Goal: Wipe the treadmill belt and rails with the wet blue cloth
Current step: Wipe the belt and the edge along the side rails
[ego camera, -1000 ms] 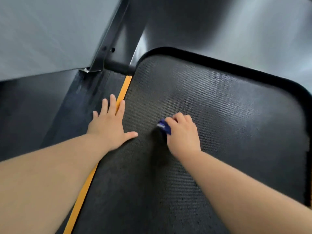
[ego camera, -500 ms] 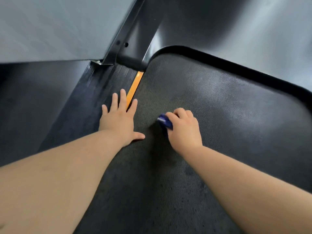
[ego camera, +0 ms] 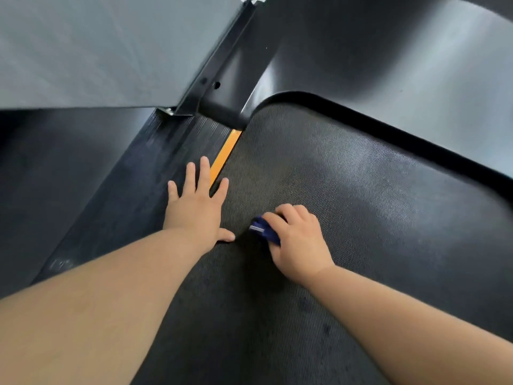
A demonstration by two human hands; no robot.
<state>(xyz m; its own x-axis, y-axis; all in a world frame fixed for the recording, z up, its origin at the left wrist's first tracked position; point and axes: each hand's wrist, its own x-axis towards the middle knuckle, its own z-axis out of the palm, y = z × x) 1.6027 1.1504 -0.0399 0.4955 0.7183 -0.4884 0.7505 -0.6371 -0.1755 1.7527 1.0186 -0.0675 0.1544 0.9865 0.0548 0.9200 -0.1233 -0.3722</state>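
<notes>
Right hand [ego camera: 299, 240] is fisted around the blue cloth [ego camera: 263, 231], fingers curled over the top and pressing it down on the treadmill belt [ego camera: 347, 204]. The cloth sits on the left part of the belt, just beside the left thumb.

Left hand [ego camera: 197, 209] lies flat, fingers straight and spread, holding nothing. It braces across the belt edge, the orange strip [ego camera: 224, 155] and the ribbed left rail [ego camera: 155, 173].

Handling, as a judgement: the cloth is soft, light and limp, wadded small. Being wet, it probably drags on the textured belt rather than sliding freely. Best held as it is now, bunched under the palm with downward pressure. A corner pinch would let it flop. The belt is grippy rubber, and the rail is hard and ridged, so the cloth may catch in the grooves.

Only a short end of the cloth pokes out on the thumb side, pointing left toward the other hand. Its long axis seems to run across the belt, but most of it is hidden under the hand, so this is not certain.

Belt and rail run lengthwise away from the person toward the front hood [ego camera: 388, 65] and upright post [ego camera: 222, 65]. Strokes along that line look simplest.
</notes>
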